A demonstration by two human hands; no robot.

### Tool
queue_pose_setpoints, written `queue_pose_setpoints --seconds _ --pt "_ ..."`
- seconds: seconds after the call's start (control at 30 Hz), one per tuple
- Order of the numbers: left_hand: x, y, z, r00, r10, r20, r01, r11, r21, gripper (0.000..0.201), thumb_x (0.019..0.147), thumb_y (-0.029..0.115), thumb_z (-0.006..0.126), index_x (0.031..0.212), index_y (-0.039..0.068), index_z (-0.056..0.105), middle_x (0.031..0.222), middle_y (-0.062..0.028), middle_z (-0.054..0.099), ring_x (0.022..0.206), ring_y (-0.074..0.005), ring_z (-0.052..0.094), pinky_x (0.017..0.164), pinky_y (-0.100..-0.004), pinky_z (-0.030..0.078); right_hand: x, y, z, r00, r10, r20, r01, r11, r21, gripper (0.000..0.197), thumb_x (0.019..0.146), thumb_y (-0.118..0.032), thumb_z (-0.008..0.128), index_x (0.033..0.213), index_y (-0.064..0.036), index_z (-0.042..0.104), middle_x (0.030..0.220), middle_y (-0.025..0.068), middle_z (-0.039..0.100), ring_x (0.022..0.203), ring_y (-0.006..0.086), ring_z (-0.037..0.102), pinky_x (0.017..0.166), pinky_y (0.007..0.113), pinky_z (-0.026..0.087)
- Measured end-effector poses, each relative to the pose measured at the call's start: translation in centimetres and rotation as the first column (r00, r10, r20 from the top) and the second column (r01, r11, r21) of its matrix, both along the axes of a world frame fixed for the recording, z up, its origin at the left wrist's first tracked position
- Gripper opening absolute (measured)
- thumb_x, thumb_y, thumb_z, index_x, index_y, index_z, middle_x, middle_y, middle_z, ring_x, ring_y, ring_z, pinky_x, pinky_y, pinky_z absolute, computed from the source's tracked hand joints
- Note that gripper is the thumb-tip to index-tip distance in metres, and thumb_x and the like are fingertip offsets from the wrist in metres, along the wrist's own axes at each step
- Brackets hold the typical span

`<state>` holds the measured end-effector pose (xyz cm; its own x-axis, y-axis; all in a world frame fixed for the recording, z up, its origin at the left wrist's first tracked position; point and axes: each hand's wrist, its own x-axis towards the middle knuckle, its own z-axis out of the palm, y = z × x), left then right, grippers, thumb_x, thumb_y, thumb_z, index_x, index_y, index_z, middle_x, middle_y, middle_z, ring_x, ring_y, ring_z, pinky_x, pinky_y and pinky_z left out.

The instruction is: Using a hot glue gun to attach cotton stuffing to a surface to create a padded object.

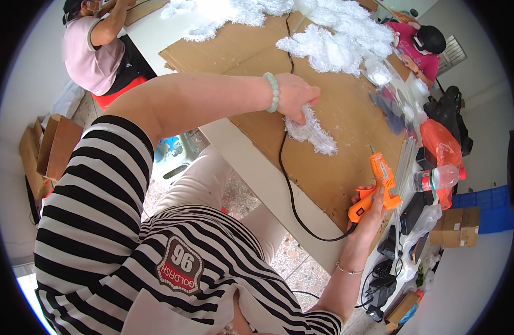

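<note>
The left hand, arm stretched across the body, presses its curled fingers down on a white fluffy piece lying on the cardboard, while the right hand, wrist bent up, grips an orange glue gun just beside it.

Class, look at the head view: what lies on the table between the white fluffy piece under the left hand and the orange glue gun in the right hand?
In the head view, only bare brown cardboard lies between the white fluffy piece and the orange glue gun; the gun's black cord runs beside that stretch.
</note>
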<state>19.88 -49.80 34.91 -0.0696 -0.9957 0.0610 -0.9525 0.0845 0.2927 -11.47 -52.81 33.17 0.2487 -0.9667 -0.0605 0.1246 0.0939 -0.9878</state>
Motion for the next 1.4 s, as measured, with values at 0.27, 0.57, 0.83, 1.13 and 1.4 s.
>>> queue_pose_setpoints --seconds 0.27,0.57,0.83,1.13,1.4 --pt "-0.6 -0.2 -0.9 0.984 -0.094 -0.151 0.069 0.984 -0.162 0.054 0.070 0.021 0.069 0.118 0.011 0.047 0.089 -0.0150 0.060 0.082 -0.0327 0.057 0.072 -0.0403 0.045 0.1 0.1 0.2 1.000 0.007 0.011 -0.006 1.000 -0.030 0.027 0.095 -0.030 0.048 0.099 -0.0038 0.054 0.079 0.0090 0.059 0.064 0.0121 0.055 0.056 0.025 0.045" --pt "0.9 0.2 1.0 0.439 0.300 -0.847 -0.089 0.952 0.292 0.048 0.083 0.021 0.062 0.128 0.012 0.048 0.093 -0.0055 0.059 0.081 -0.0128 0.056 0.068 -0.0281 0.048 -0.1 -0.1 0.1 0.999 0.026 0.036 -0.025 0.999 -0.030 0.026 0.094 -0.029 0.051 0.097 -0.0032 0.055 0.079 0.0084 0.060 0.065 0.0123 0.056 0.056 0.024 0.045" --pt "1.4 1.1 0.3 0.574 0.141 -0.807 0.044 0.978 0.202 0.048 0.082 0.012 0.059 0.129 0.009 0.047 0.093 -0.0050 0.059 0.083 -0.0103 0.055 0.072 -0.0250 0.048 -0.2 0.0 0.2 0.999 0.034 0.028 -0.034 0.999 -0.004 0.027 0.094 -0.027 0.051 0.102 -0.0020 0.054 0.084 0.0052 0.057 0.070 0.0129 0.057 0.056 0.025 0.047" --pt "1.3 1.8 -0.6 0.550 0.017 -0.835 0.126 0.987 0.103 0.049 0.078 0.000 0.057 0.125 0.010 0.052 0.089 -0.0006 0.059 0.078 -0.0071 0.052 0.075 -0.0243 0.045 -0.1 -0.1 0.0 0.999 0.023 0.030 -0.023 1.000 -0.021 0.026 0.094 -0.027 0.051 0.104 -0.0024 0.053 0.084 0.0040 0.056 0.073 0.0132 0.059 0.057 0.025 0.046" --pt "-0.6 2.7 -0.4 0.577 -0.011 -0.817 0.025 1.000 0.004 0.044 0.077 -0.006 0.055 0.117 0.009 0.059 0.082 0.0024 0.057 0.073 -0.0052 0.048 0.071 -0.0214 0.043 -0.1 0.0 0.1 0.999 0.027 0.036 -0.026 0.999 -0.033 0.025 0.094 -0.028 0.051 0.099 -0.0036 0.054 0.081 0.0076 0.060 0.067 0.0119 0.056 0.057 0.024 0.045"
